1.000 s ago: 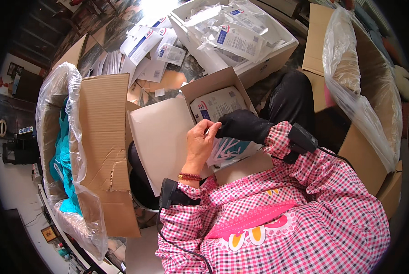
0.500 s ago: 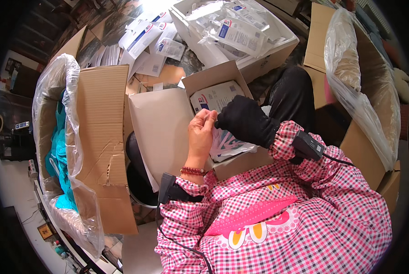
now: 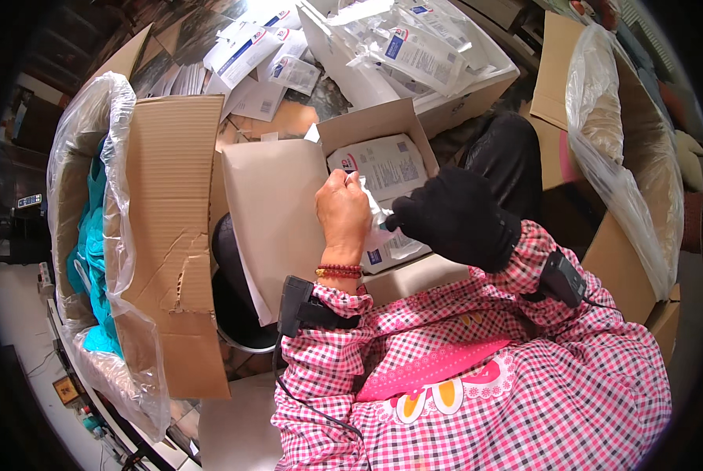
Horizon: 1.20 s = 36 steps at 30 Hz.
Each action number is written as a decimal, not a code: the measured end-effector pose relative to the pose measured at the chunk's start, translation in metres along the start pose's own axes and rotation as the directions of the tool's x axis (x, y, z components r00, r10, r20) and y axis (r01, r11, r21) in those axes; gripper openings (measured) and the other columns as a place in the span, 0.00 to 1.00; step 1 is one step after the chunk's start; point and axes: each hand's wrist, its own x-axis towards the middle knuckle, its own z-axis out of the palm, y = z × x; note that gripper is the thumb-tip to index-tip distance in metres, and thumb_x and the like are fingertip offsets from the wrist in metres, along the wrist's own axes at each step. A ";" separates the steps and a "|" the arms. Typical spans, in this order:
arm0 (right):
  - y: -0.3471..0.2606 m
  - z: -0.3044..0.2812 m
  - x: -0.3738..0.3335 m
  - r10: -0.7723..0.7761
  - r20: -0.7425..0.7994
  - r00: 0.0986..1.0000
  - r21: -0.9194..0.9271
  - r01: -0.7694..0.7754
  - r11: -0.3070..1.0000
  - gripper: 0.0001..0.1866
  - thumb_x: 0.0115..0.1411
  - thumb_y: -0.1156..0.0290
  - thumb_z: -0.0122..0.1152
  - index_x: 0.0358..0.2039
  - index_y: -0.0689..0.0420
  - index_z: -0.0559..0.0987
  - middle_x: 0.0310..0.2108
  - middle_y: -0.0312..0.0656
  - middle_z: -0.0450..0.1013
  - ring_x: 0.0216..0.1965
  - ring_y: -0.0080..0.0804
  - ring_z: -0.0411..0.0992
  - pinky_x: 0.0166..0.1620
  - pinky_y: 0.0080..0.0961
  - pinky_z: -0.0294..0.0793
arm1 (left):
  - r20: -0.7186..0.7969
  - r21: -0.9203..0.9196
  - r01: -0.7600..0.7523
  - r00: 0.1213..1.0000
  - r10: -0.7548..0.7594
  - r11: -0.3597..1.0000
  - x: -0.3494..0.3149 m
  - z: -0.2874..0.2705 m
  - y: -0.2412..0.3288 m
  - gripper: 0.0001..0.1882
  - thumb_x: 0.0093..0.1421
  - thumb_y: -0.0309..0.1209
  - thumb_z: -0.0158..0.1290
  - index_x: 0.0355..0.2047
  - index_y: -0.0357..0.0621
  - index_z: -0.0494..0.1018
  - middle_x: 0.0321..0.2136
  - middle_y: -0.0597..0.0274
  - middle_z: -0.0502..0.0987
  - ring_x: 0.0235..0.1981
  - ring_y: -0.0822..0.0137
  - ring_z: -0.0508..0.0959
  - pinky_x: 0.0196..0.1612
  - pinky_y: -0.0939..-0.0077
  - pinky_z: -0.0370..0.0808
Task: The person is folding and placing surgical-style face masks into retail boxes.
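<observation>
My bare left hand (image 3: 342, 213) and my right hand (image 3: 455, 217), which wears a black glove, meet over a small open cardboard box (image 3: 367, 125) on my lap. Between them they pinch a clear plastic packet (image 3: 379, 216) with a white insert. Flat white packets with blue print (image 3: 387, 163) lie stacked inside the box under my hands. The fingers of both hands are closed on the packet's edge. A red bead bracelet sits on my left wrist.
A large carton lined with a plastic bag (image 3: 92, 235) holding teal material stands at my left. A white box of packets (image 3: 414, 47) is ahead, with loose packets (image 3: 249, 55) scattered on the floor. Another bag-lined carton (image 3: 626, 157) stands at my right.
Both hands have stayed together on the packet and lifted slightly over the box. The view has tilted a little; the packet is now drawn further between my fingers.
</observation>
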 end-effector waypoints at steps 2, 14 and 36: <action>-0.001 -0.002 -0.002 0.038 -0.015 0.999 0.030 -0.038 0.999 0.07 0.54 0.61 0.65 0.27 0.48 0.78 0.18 0.36 0.67 0.23 0.36 0.69 0.30 0.34 0.66 | 0.032 0.027 0.018 0.999 -0.019 0.999 -0.002 0.001 -0.008 0.09 0.62 0.29 0.53 0.27 0.36 0.73 0.24 0.42 0.76 0.27 0.42 0.76 0.33 0.54 0.72; 0.044 0.045 -0.025 0.386 0.123 0.914 0.282 -0.405 0.870 0.07 0.53 0.72 0.63 0.34 0.52 0.83 0.31 0.42 0.79 0.34 0.41 0.78 0.37 0.33 0.76 | 0.100 -0.110 -0.618 0.772 0.627 0.779 -0.028 -0.023 0.015 0.09 0.47 0.21 0.62 0.29 0.49 0.78 0.33 0.66 0.78 0.44 0.58 0.75 0.49 0.65 0.69; 0.033 0.051 -0.024 0.408 0.286 0.867 0.368 -0.493 0.789 0.11 0.58 0.64 0.62 0.41 0.52 0.82 0.33 0.44 0.80 0.33 0.45 0.79 0.36 0.36 0.77 | 0.319 -0.370 -0.143 0.908 0.270 0.918 -0.033 0.001 -0.023 0.10 0.53 0.29 0.63 0.35 0.41 0.77 0.37 0.59 0.76 0.43 0.55 0.73 0.49 0.62 0.71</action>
